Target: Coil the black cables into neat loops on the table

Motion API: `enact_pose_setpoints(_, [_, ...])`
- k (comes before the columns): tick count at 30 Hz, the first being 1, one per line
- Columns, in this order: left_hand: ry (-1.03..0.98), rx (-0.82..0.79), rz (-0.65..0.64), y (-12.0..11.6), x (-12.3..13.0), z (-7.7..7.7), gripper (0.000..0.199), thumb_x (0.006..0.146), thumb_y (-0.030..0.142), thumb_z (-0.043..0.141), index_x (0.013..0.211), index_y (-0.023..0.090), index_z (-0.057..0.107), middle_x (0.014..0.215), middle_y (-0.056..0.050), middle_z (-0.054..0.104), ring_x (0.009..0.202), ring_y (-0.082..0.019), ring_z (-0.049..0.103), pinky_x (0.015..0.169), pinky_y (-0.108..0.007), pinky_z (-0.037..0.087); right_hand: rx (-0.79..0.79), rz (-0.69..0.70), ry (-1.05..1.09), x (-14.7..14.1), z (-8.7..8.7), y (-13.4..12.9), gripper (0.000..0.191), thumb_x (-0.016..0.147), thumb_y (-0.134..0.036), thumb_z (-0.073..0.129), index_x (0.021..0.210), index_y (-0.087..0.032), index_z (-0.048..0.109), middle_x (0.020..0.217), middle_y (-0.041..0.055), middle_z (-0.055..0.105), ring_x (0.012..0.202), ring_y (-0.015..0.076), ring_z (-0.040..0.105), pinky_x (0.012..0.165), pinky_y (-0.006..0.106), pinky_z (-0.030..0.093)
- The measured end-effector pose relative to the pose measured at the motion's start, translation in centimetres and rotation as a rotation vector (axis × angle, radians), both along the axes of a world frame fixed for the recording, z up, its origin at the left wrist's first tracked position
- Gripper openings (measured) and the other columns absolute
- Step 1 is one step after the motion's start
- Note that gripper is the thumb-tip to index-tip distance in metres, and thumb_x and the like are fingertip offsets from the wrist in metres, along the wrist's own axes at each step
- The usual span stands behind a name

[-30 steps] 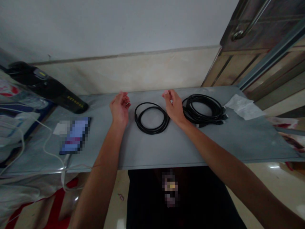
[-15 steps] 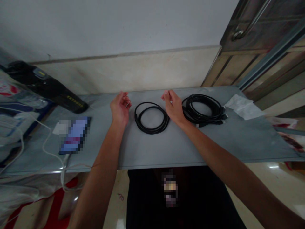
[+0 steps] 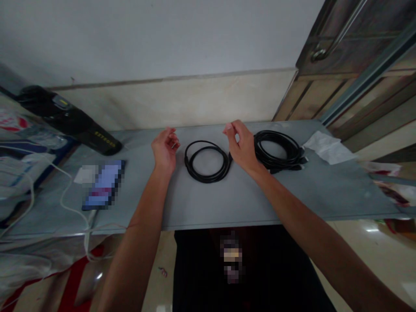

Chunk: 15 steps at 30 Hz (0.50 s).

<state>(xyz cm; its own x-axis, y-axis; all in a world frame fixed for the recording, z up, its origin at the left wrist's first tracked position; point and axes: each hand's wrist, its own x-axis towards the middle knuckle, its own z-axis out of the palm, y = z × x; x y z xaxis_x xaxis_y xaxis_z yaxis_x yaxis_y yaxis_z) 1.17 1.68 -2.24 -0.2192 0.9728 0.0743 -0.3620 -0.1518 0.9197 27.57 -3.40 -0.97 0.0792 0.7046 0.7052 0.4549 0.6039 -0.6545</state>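
A coiled black cable [image 3: 208, 177] lies on the grey table between my two hands. Just left of the coil, my left hand [image 3: 165, 147] is raised with its fingers loosely curled and apart, holding nothing. My right hand [image 3: 241, 145] is at the coil's right side, thumb and forefinger tips together in a closed shape, with no object visible between them. Behind its wrist, to the right, rests a thicker bundle of black cables [image 3: 279, 162] with plug ends at its right side, partly covered by the hand.
A white crumpled tissue [image 3: 329, 147] lies at the right. On the left are a phone [image 3: 104, 184], a white piece [image 3: 86, 174], a black bottle [image 3: 73, 123] lying tilted and white cords [image 3: 66, 197]. A wall [image 3: 182, 102] runs along the table's back edge.
My right hand has shifted slightly right, uncovering the right edge of the single coil. My left hand has hardly moved. The view has shifted a little.
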Motion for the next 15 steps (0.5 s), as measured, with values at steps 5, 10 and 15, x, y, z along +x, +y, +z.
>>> enact_pose_setpoints(5, [-0.042,0.026,-0.009,0.0,-0.4,-0.2,0.041,0.078,0.058,0.098,0.088,0.025,0.074,0.074,0.004,0.065,0.065,-0.011,0.057,0.062,-0.026,0.048,0.079,-0.086,-0.276,4.3,2.3,-4.1,0.027,0.119,-0.045,0.048,0.107,-0.027,0.065,0.104,0.0074,0.070,0.101,0.0272,0.067,0.099,0.047,0.056])
enact_pose_setpoints(10, [-0.099,0.027,0.035,-0.1,-0.2,-0.3,0.033,0.082,0.048,0.095,0.086,0.022,0.076,0.073,0.003,0.065,0.062,-0.010,0.056,0.059,-0.023,0.046,-0.069,-0.275,-0.709,12.1,1.2,-8.5,0.050,0.110,-0.053,0.063,0.150,-0.024,0.061,0.147,0.0190,0.065,0.138,0.0407,0.060,0.117,0.062,0.049])
enact_pose_setpoints(15, [-0.104,0.017,0.055,-0.4,-0.2,-0.1,0.031,0.082,0.046,0.093,0.083,0.022,0.074,0.071,0.004,0.064,0.060,-0.010,0.056,0.058,-0.024,0.045,-0.195,-0.347,-0.816,17.6,-2.6,-11.1,0.072,0.109,-0.072,0.055,0.153,-0.016,0.058,0.146,0.0244,0.067,0.139,0.0440,0.061,0.118,0.065,0.049])
